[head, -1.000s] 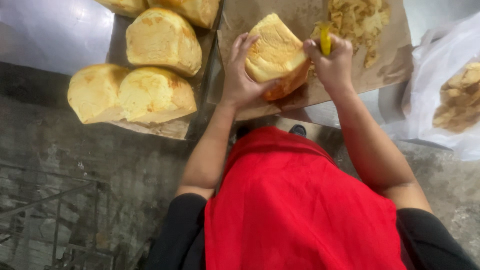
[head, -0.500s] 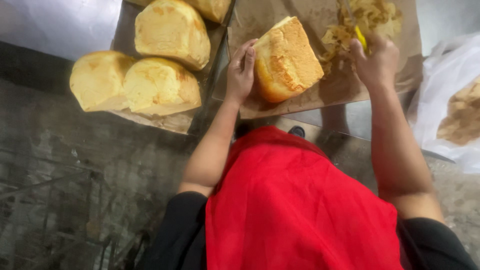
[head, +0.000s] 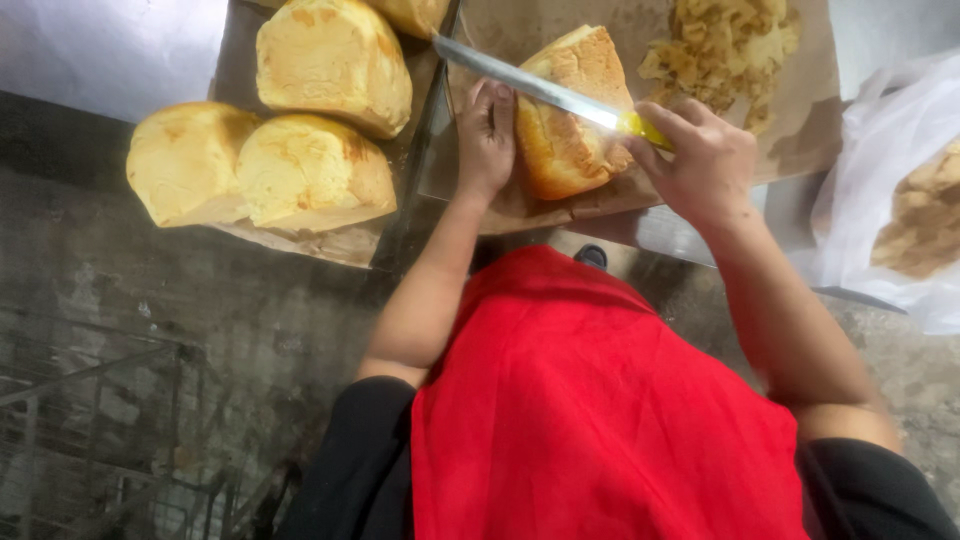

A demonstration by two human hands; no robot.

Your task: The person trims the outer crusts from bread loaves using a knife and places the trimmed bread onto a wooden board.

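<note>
On a brown paper sheet a bread loaf is steadied by the left hand — fingers flat against it — while a yellow-handled knife is gripped in the right hand, blade across the loaf.

Golden loaf on brown paper, long knife across top

A single camera sat on the person's head and looked steeply down along the body. It faced forward over a red apron to the brown paper sheet on the worktop at the top edge. Both forearms filled the middle at close range. No second view shared the scene.
</note>
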